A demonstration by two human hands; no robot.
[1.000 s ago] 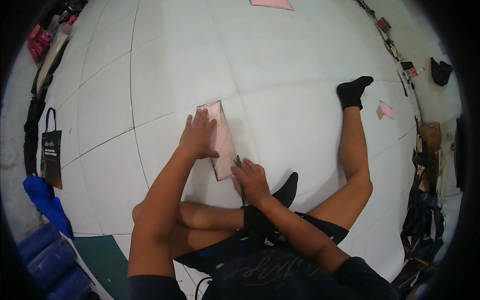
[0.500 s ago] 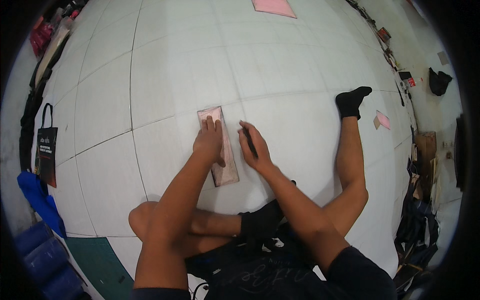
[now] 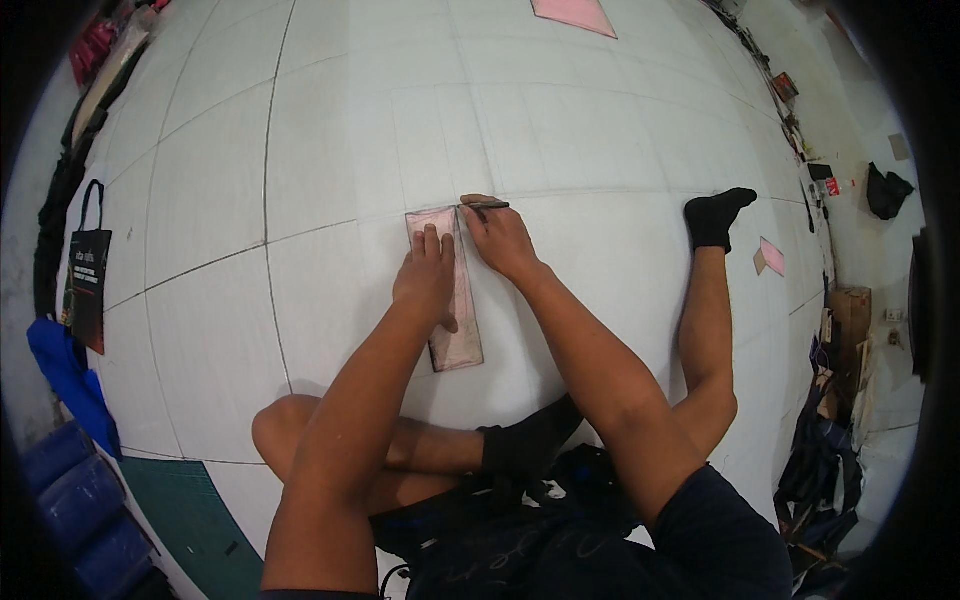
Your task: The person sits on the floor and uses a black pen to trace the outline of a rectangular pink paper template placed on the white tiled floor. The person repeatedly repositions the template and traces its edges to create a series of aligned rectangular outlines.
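A long pale pink rectangular sheet (image 3: 462, 335) lies flat on the white tiled floor (image 3: 330, 150) in front of me. My left hand (image 3: 428, 282) presses down flat on its upper half, fingers spread. My right hand (image 3: 497, 238) is at the sheet's far right corner, closed around a thin dark pen-like tool (image 3: 488, 205) whose tip sits at the top edge. I sit on the floor with one leg folded and the other stretched out to the right, both in black socks.
A pink sheet (image 3: 575, 14) lies far ahead and a small pink scrap (image 3: 771, 256) right of my outstretched foot. A black tote bag (image 3: 86, 272) and blue items (image 3: 60, 370) are at the left, a green mat (image 3: 185, 510) at the lower left, and clutter along the right wall.
My right hand has slid the tool along the sheet's right edge from the near end to the far corner. My left hand shifted slightly up the sheet. The view has tilted forward.
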